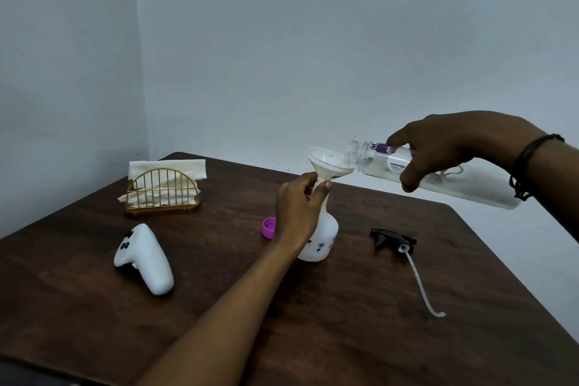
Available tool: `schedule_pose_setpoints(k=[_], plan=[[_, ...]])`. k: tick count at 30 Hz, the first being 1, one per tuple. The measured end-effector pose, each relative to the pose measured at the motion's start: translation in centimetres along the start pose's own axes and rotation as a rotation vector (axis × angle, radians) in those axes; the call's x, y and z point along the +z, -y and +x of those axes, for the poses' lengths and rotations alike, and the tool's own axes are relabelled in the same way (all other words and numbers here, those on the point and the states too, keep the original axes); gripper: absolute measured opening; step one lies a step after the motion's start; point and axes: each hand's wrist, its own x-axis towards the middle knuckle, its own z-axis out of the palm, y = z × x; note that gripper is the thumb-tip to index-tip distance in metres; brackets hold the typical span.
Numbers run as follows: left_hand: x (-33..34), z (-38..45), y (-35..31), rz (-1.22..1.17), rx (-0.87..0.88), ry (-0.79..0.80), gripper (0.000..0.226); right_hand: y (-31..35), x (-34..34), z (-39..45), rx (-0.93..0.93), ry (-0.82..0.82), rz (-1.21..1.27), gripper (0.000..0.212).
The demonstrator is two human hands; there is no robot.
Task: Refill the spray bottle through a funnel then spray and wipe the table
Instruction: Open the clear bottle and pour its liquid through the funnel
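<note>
My left hand (294, 207) is closing its grip around the neck of the spray bottle (319, 238), thumb and fingers pinching just under the funnel (329, 163), so bottle and funnel are being steadied together while I'm pouring. The bottle is standing upright on the counter (344, 323), near the middle, and the funnel is sitting in its mouth, leaning a little toward the right.

My right hand (454, 147) is gripping the refill bottle (438, 178) from above, fingers wrapped round its upper half near the label. I'm holding it tipped almost flat, mouth right at the funnel rim, so the milky liquid is running into the cone rather than over the side. Some liquid is showing inside the funnel; the refill bottle is looking still fairly full along its lower side. How full the spray bottle is, I cannot tell.

The trigger head (394, 238) with its dip tube is lying on the counter right of the spray bottle, clear of the pour. The purple cap (269, 228) is lying just behind my left wrist. The napkin holder (163, 191) is sitting far left, holding wipes for later. A white controller (144, 257) is lying front left.

Judging: refill step under way, spraying and wiping not yet started.
</note>
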Motion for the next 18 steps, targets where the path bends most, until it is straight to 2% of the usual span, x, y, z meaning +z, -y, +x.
schedule_pose_setpoints(k=[8,18], plan=[[0.04,0.00,0.11,0.003,0.003,-0.001,0.021,0.02,-0.15,0.18,0.003,-0.017,-0.028,0.079],[-0.02,-0.05,-0.01,0.015,0.013,-0.003,0.018,0.30,-0.83,-0.06,-0.009,-0.052,-0.081,0.076]])
